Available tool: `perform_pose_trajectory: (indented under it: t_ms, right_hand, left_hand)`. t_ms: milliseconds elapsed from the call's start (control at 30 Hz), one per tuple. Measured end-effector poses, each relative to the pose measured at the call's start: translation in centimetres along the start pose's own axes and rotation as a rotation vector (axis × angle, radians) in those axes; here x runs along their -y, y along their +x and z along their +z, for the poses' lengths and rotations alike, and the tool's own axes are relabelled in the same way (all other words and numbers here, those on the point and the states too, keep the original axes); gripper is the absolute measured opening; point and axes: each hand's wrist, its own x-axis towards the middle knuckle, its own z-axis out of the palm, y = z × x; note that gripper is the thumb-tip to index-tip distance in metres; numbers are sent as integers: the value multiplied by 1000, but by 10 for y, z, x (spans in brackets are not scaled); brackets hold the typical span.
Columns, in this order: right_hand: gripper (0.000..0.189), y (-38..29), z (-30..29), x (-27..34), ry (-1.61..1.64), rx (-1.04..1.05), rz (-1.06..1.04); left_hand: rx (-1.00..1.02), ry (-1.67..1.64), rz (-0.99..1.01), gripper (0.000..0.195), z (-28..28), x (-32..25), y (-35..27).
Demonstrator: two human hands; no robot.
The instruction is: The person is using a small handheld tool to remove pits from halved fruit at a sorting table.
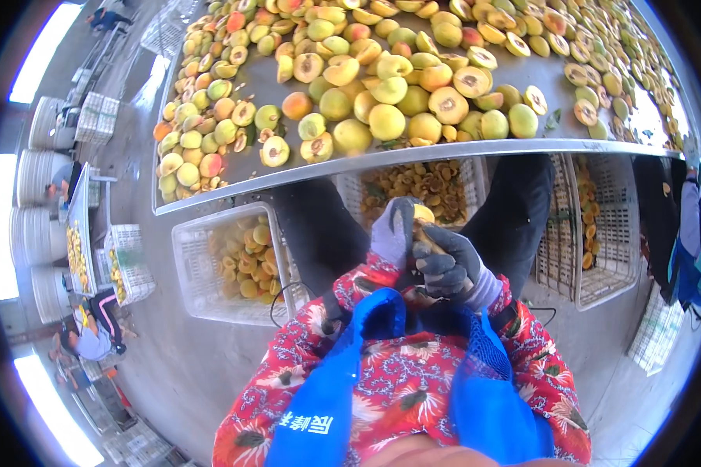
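Note:
My left hand (395,229), in a grey-coated work glove, holds a yellow peach piece (423,213) between thumb and fingers, above my lap. Close against it, my right hand (451,262) in a matching glove is closed around a slim brownish tool handle (433,242). The tool's working end is hidden by the fruit and fingers. Ahead of both hands lies a metal-edged sorting table (380,153), heaped with whole peaches (387,122) and cut halves (448,105); some halves show their stones.
Below the table's edge, a crate of peach scraps (473,181) stands between my knees. A white plastic crate (193,274) with peach halves is at left, and more crates (610,257) at right. Other people (93,335) sit at a far table; a co-worker's sleeve (690,213) shows at right.

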Motion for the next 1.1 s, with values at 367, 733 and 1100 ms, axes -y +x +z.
perform_pose_trajectory:
  t_ms: [367,733,1100]
  right_hand:
    - [51,-8,-16,6,-139,19,-34]
    - [49,15,7,3,-266,153,-165]
    - [39,1,27,-3,-427,-364,-268]
  left_hand:
    - [-168,-88,121,24,21,18,-4]
    - [-777,167,392,34,-73,31,4]
    - [-536,1195,-30,38,-169,-111,54]
